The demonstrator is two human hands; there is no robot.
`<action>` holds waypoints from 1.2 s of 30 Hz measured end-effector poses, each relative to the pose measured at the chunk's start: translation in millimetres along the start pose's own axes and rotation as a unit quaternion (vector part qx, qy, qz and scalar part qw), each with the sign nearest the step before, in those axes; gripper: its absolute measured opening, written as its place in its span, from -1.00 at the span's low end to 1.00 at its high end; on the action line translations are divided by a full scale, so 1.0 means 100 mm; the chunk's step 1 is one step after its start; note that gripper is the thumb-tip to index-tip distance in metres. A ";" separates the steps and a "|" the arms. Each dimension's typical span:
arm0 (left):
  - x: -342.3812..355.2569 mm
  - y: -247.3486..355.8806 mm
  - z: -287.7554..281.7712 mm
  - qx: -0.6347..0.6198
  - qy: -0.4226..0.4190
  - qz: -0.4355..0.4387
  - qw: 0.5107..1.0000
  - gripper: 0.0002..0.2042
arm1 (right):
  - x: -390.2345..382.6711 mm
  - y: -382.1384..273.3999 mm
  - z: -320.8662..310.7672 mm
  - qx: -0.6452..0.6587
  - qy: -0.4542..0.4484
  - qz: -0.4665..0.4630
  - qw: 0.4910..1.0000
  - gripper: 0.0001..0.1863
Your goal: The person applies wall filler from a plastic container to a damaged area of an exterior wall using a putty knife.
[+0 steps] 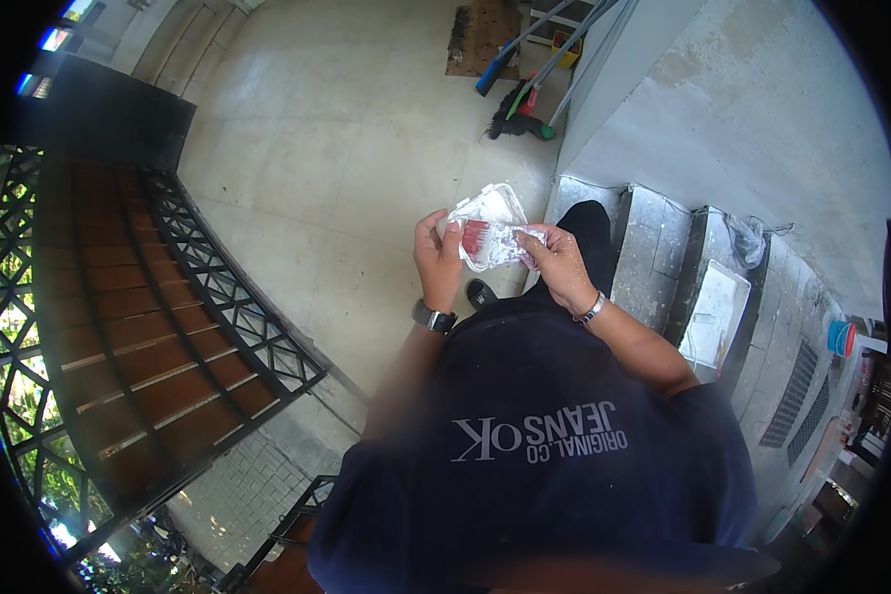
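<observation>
My left hand (438, 255) holds a small white plastic tray (495, 203), fingers curled at its left side. My right hand (560, 265) grips a paint-smeared brush (487, 240) with reddish bristles and white coating, which lies over the tray. The brush's bristle end is beside my left thumb. Both hands are in front of my dark shirt, above my bent leg. Some of the tray is hidden behind the brush and fingers.
To the right are paint-spattered steps (643, 238), a larger white tray (713, 317), a crumpled plastic bag (748, 238) and a pale wall (723, 89). Brooms and mops (515, 114) stand at the back. A metal gate with brown panels (148, 327) is on the left.
</observation>
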State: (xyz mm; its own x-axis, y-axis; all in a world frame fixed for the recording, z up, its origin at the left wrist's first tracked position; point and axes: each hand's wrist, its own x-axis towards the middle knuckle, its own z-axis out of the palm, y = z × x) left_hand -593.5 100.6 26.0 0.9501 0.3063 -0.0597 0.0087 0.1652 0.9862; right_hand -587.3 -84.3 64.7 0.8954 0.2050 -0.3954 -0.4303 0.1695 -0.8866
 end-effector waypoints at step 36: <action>0.46 -0.25 0.83 -0.036 -0.202 -0.101 0.973 -0.63 | -0.31 -0.10 -1.21 0.450 0.191 -0.236 0.840 -0.75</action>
State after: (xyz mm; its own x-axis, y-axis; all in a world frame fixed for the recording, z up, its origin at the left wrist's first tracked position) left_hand -523.9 32.8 11.2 0.9764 -0.1315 -0.1712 0.2001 0.2532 0.9465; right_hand -596.8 -209.2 56.3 0.8882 -0.3852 -0.2506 0.2252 0.8402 -0.4934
